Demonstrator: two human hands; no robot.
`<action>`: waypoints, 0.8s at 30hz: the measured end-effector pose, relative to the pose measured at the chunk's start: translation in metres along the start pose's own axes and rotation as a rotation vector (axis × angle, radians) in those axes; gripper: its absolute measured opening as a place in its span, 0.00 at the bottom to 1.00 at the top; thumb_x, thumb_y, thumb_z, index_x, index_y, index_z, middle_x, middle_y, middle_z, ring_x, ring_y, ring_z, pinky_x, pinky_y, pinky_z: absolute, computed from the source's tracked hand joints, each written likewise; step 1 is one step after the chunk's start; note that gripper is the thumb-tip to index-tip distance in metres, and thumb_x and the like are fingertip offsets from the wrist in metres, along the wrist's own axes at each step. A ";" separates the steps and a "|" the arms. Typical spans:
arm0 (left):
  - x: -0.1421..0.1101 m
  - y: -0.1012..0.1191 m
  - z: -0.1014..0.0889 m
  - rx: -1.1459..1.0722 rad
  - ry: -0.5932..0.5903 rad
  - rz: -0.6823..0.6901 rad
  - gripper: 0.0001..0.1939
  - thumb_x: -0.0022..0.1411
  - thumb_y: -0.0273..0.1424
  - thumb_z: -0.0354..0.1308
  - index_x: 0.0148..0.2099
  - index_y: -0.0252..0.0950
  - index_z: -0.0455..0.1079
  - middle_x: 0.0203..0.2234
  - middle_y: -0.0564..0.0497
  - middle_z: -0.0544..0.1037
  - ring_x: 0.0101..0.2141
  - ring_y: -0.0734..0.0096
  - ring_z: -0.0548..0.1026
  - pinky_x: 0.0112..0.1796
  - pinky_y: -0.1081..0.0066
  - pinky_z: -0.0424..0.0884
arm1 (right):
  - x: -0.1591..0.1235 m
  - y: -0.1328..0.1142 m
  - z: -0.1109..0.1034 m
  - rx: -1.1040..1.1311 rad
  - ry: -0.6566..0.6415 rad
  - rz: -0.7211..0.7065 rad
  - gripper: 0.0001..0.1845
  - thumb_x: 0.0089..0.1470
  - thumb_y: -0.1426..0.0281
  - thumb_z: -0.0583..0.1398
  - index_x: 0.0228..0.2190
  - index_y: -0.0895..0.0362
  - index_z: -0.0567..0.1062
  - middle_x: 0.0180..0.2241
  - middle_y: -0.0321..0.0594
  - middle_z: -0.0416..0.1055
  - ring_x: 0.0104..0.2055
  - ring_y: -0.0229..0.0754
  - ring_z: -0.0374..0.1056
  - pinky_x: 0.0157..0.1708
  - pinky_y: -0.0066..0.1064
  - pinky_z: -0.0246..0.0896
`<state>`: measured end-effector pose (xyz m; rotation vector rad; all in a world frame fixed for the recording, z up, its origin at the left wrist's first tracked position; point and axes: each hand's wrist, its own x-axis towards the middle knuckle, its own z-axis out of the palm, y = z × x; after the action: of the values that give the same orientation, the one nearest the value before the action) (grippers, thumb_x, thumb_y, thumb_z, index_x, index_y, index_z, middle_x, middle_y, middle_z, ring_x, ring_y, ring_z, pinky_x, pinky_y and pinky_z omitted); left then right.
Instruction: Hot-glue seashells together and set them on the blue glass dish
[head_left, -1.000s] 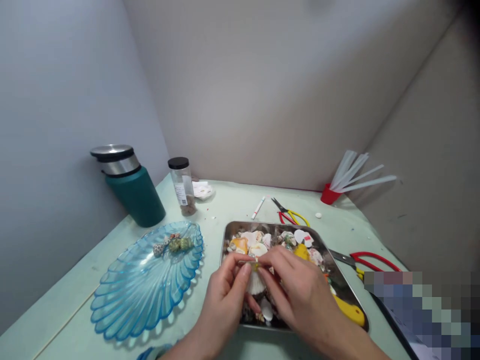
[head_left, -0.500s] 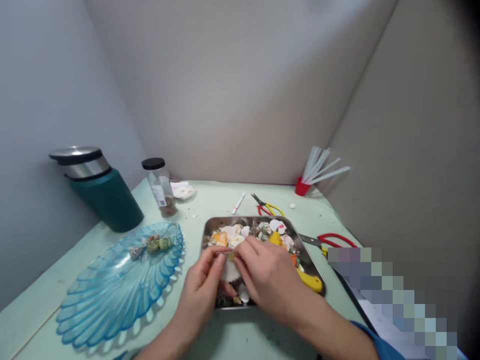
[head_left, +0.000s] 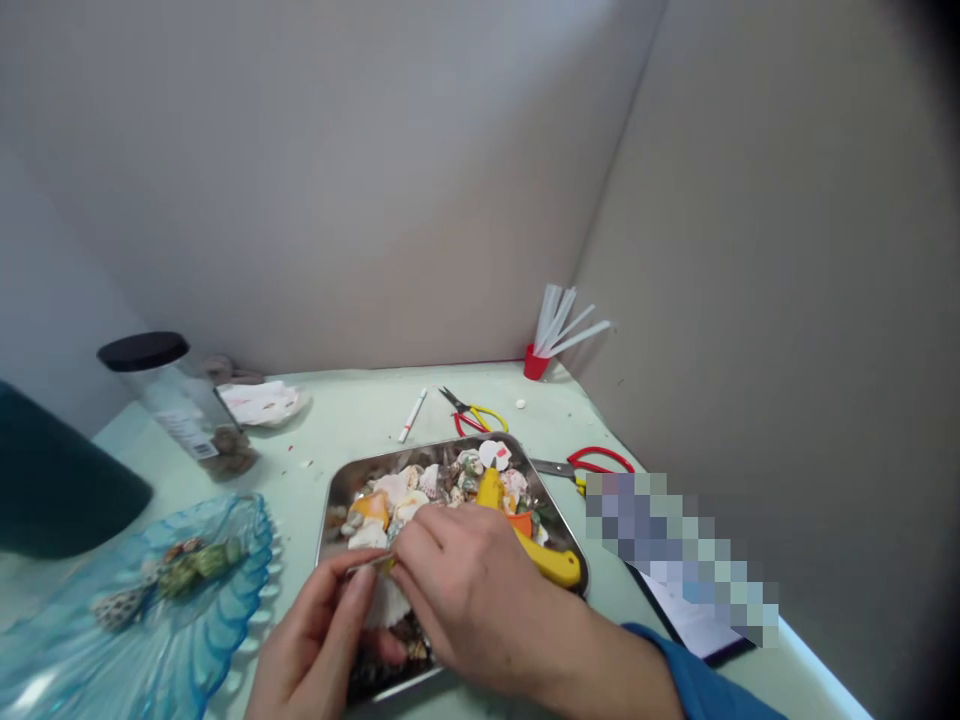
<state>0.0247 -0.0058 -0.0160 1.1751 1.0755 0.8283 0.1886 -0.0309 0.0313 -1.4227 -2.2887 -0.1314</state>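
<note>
A white ribbed scallop shell (head_left: pixel 388 604) is held between both hands over the front of the metal tray (head_left: pixel 553 512). The thumb and forefinger of my left hand (head_left: pixel 311 632) pinch its upper edge, and other fingertips show underneath. My right hand (head_left: pixel 474 590) closes on the shell's top from the right, its fingertips mostly hidden. A small yellow bit shows where the two hands meet. Shells and small stones fill the tray, with an orange-tinted shell (head_left: pixel 373 508) at the left. A yellow tool (head_left: pixel 553 563), shaped like a glue gun, lies at the tray's right side.
At the left stand a blue scalloped dish (head_left: pixel 217 640) with shells, a dark green bottle (head_left: pixel 60 490) and a black-lidded jar (head_left: pixel 176 410). Behind the tray lie a marker (head_left: pixel 413 416) and scissors (head_left: pixel 472 412). More scissors (head_left: pixel 600 460) and a red cup (head_left: pixel 535 364) of translucent sticks stand right.
The view has turned right and come closer, so everything sits further left. Both hands keep their grip on the shell above the tray.
</note>
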 end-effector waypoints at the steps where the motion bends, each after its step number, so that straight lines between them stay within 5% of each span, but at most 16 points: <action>1: 0.000 0.001 0.000 0.005 -0.011 0.020 0.25 0.51 0.47 0.61 0.45 0.37 0.66 0.21 0.54 0.76 0.21 0.65 0.76 0.25 0.71 0.72 | -0.001 -0.002 0.000 -0.022 0.001 0.003 0.05 0.57 0.71 0.52 0.32 0.58 0.66 0.31 0.42 0.69 0.30 0.41 0.62 0.29 0.32 0.52; 8: 0.001 0.002 0.002 -0.011 -0.012 0.093 0.22 0.51 0.45 0.62 0.44 0.38 0.65 0.19 0.57 0.73 0.17 0.70 0.73 0.20 0.76 0.68 | -0.005 -0.010 0.001 -0.095 0.009 0.008 0.05 0.58 0.71 0.52 0.33 0.59 0.66 0.31 0.42 0.69 0.30 0.41 0.63 0.28 0.32 0.51; 20: 0.001 0.005 -0.002 -0.088 -0.057 0.026 0.18 0.53 0.45 0.60 0.37 0.36 0.67 0.15 0.56 0.72 0.15 0.72 0.71 0.19 0.77 0.64 | -0.001 -0.007 -0.006 0.020 0.039 0.022 0.10 0.61 0.68 0.50 0.31 0.58 0.68 0.30 0.39 0.69 0.29 0.38 0.63 0.28 0.30 0.53; 24: 0.001 0.009 0.003 -0.062 -0.031 0.096 0.17 0.52 0.43 0.61 0.38 0.36 0.66 0.20 0.57 0.74 0.16 0.74 0.71 0.20 0.76 0.65 | -0.007 -0.008 -0.001 -0.050 0.049 0.008 0.09 0.60 0.69 0.50 0.32 0.58 0.68 0.31 0.40 0.69 0.29 0.38 0.63 0.27 0.30 0.52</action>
<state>0.0278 -0.0040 -0.0076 1.1907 0.9671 0.9087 0.1843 -0.0407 0.0311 -1.4378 -2.2547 -0.2199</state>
